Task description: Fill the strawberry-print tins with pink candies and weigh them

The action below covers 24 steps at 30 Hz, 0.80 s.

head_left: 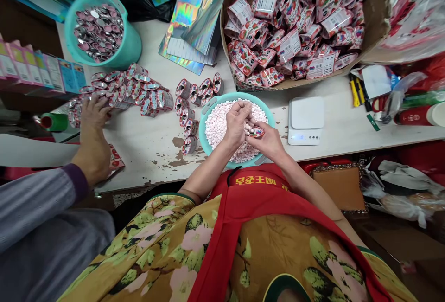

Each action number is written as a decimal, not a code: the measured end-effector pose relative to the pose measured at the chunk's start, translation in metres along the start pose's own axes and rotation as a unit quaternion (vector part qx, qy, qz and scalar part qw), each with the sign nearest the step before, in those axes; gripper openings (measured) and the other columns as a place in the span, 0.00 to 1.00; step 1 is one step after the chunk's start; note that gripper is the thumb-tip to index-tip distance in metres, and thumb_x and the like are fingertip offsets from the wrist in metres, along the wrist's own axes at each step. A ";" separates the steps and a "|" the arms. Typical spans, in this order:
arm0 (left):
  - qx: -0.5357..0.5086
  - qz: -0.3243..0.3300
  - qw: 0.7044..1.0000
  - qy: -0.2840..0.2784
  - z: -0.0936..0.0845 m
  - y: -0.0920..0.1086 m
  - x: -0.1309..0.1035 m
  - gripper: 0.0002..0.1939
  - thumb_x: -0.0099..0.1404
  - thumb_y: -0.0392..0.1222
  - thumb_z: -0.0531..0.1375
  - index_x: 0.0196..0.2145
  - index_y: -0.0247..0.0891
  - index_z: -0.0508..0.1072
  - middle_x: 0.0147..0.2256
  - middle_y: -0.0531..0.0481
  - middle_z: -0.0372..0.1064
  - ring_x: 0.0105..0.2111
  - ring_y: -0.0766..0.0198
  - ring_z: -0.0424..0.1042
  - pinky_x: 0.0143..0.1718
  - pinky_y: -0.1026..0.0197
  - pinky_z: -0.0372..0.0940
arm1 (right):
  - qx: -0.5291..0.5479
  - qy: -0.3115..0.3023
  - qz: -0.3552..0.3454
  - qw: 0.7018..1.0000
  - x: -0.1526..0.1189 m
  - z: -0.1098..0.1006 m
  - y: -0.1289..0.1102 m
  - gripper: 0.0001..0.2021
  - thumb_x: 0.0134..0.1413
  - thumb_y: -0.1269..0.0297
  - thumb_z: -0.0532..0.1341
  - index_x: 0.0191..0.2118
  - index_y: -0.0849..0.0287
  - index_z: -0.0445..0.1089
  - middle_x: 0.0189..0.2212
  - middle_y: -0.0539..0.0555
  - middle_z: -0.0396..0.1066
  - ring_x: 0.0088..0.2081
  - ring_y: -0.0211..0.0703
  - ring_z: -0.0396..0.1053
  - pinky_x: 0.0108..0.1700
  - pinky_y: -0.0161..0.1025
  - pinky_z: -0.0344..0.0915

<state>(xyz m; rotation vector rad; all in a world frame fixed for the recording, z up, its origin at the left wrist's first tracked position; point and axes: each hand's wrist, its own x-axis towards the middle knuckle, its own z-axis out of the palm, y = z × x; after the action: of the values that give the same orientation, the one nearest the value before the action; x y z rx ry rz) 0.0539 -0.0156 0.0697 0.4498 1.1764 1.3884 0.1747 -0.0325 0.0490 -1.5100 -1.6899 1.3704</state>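
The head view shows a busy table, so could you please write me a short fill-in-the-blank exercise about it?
1. Of the basin and the bucket, the person's left hand and right hand, with a small printed cup, are over the ____.
2. As pictured, the white scale is on the basin's ____ side.
3. The lettering on the red apron is ____.
4. The co-worker's sleeve ends in a ____ cuff.
Missing words: basin; right; yellow; purple.
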 end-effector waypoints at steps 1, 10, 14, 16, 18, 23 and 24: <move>-0.001 0.005 1.000 -0.006 0.001 0.001 -0.001 0.19 0.62 0.52 0.71 0.32 0.39 0.68 0.21 0.59 0.64 0.18 0.72 0.65 0.21 0.68 0.60 | 0.004 -0.003 -0.004 1.000 0.000 0.000 0.000 0.16 0.42 0.56 0.67 0.38 0.58 0.75 0.32 0.52 0.76 0.34 0.46 0.70 0.37 0.39 0.65; 0.025 0.025 0.997 -0.066 0.005 0.009 -0.006 0.22 0.64 0.61 0.67 0.32 0.39 0.72 0.19 0.58 0.59 0.18 0.71 0.62 0.20 0.66 0.57 | 0.073 -0.008 -0.012 0.997 -0.001 -0.001 0.001 0.15 0.42 0.57 0.67 0.37 0.58 0.73 0.31 0.50 0.73 0.33 0.43 0.69 0.38 0.38 0.65; 0.024 0.035 0.998 -0.053 0.008 0.012 -0.008 0.21 0.66 0.60 0.66 0.32 0.38 0.72 0.18 0.58 0.56 0.18 0.71 0.61 0.20 0.66 0.56 | 0.099 0.002 -0.033 0.995 -0.001 -0.003 0.000 0.16 0.43 0.57 0.67 0.40 0.58 0.74 0.36 0.52 0.75 0.37 0.45 0.71 0.43 0.40 0.67; 0.018 0.022 0.997 -0.071 0.010 0.014 -0.009 0.20 0.67 0.59 0.66 0.32 0.38 0.73 0.19 0.58 0.56 0.17 0.71 0.61 0.20 0.66 0.57 | 0.093 0.012 -0.047 0.994 0.000 -0.004 0.001 0.14 0.43 0.58 0.67 0.38 0.57 0.73 0.35 0.52 0.75 0.37 0.44 0.71 0.43 0.40 0.67; 0.003 0.012 0.997 -0.081 0.013 0.016 -0.011 0.19 0.68 0.57 0.65 0.32 0.38 0.73 0.19 0.57 0.57 0.18 0.70 0.62 0.21 0.65 0.60 | 0.083 0.020 -0.055 0.995 0.001 -0.004 0.003 0.13 0.44 0.58 0.66 0.36 0.57 0.71 0.34 0.51 0.73 0.36 0.44 0.70 0.42 0.40 0.67; -0.009 0.007 0.997 -0.072 0.014 0.020 -0.013 0.19 0.69 0.58 0.65 0.32 0.38 0.73 0.22 0.53 0.64 0.26 0.65 0.73 0.29 0.63 0.69 | 0.123 0.019 -0.046 0.991 0.004 -0.002 0.008 0.17 0.43 0.54 0.68 0.38 0.57 0.70 0.34 0.50 0.72 0.38 0.44 0.70 0.44 0.40 0.68; -0.008 0.011 0.996 -0.083 0.013 0.021 -0.013 0.20 0.68 0.59 0.65 0.32 0.39 0.73 0.23 0.53 0.65 0.28 0.63 0.75 0.31 0.62 0.70 | 0.131 0.016 -0.044 0.990 0.005 -0.002 0.008 0.18 0.43 0.53 0.68 0.39 0.57 0.70 0.35 0.50 0.72 0.38 0.45 0.70 0.44 0.41 0.68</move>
<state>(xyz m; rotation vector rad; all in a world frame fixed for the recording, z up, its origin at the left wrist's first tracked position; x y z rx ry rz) 0.0571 -0.0180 0.0970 0.5572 1.0274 1.3524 0.1789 -0.0285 0.0416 -1.2880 -1.4729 1.4485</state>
